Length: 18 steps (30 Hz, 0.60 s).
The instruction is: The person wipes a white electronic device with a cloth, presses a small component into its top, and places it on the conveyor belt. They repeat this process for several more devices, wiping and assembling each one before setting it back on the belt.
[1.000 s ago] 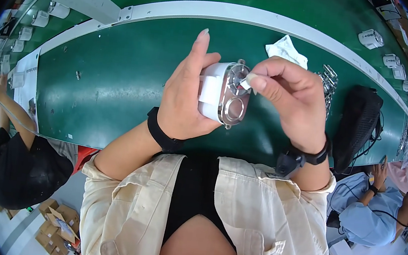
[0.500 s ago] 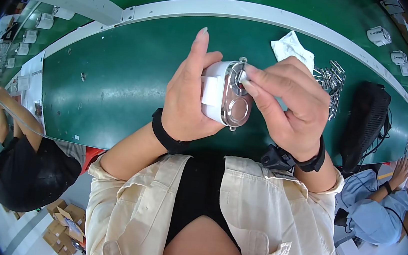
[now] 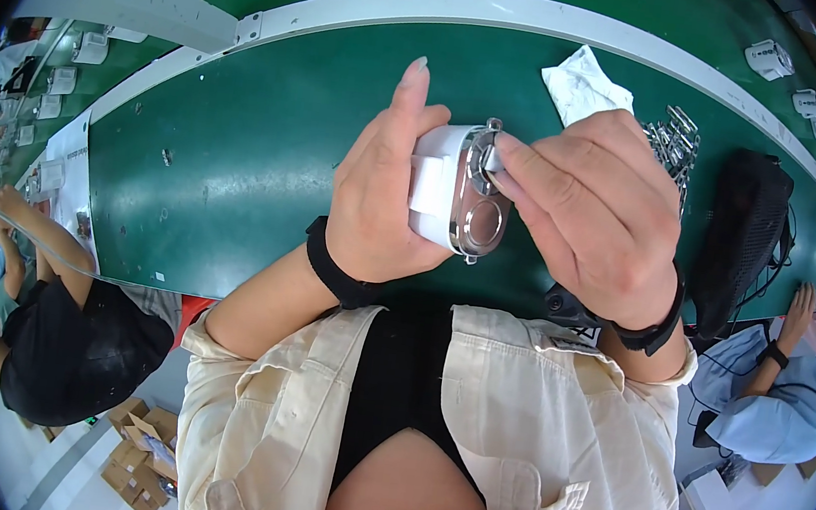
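Note:
A white plastic device (image 3: 435, 193) with a shiny chrome face rests in my left hand (image 3: 376, 186), tilted so the face turns right. My left palm and fingers press its white side, and the index finger points up past it. On the chrome face sit two round parts, one above the other. With thumb and index finger, my right hand (image 3: 609, 213) pinches a small silvery piece (image 3: 493, 158) at the upper round part. Part of that piece is hidden by the fingertips.
Beyond my right hand lie a crumpled white cloth (image 3: 583, 84) and a pile of metal parts (image 3: 677, 145). A black mesh-sided case (image 3: 744, 238) with cables is farther right. White devices (image 3: 770, 60) stand beyond the pale rail (image 3: 486, 8). Co-workers (image 3: 75, 348) sit on both sides.
My right hand has rolled over at the wrist, its knuckles turning right, while still pinching at the upper round part. Both hands and the device sit slightly farther right in the picture.

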Tool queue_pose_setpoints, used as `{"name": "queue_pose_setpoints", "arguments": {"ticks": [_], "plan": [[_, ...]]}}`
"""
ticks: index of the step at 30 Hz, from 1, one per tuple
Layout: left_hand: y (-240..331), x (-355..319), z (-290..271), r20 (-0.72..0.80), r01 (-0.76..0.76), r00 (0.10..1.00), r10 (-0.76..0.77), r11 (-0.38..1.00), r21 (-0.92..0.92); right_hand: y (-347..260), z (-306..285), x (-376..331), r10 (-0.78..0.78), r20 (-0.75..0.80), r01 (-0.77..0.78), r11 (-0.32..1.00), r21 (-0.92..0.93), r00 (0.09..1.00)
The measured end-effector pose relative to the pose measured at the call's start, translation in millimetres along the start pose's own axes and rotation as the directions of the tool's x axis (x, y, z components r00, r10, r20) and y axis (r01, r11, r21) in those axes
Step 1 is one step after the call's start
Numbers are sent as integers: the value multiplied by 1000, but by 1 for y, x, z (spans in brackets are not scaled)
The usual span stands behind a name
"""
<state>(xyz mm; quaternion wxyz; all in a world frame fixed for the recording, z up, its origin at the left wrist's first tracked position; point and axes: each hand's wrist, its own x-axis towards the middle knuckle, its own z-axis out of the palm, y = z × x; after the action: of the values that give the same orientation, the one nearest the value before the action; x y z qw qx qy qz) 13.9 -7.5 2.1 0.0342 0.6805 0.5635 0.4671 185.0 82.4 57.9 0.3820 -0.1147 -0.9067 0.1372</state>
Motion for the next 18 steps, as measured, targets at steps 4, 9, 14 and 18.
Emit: {"name": "queue_pose_setpoints", "arguments": {"ticks": [4,9,14,18], "plan": [[-2,0,1,-4,-4,1000,4,1000,-30,5,3,-2,-20,-28,20,999,31,999],[1,-1,2,42,100,995,-95,980,-174,13,6,-5,-60,-46,64,995,82,997],[-5,-3,0,42,56,998,-52,994,-96,2,11,-8,-101,27,103,993,-58,994],[-8,-3,0,56,-2,998,1,1000,8,-12,11,-10,34,117,-14,986,-163,993]]}}
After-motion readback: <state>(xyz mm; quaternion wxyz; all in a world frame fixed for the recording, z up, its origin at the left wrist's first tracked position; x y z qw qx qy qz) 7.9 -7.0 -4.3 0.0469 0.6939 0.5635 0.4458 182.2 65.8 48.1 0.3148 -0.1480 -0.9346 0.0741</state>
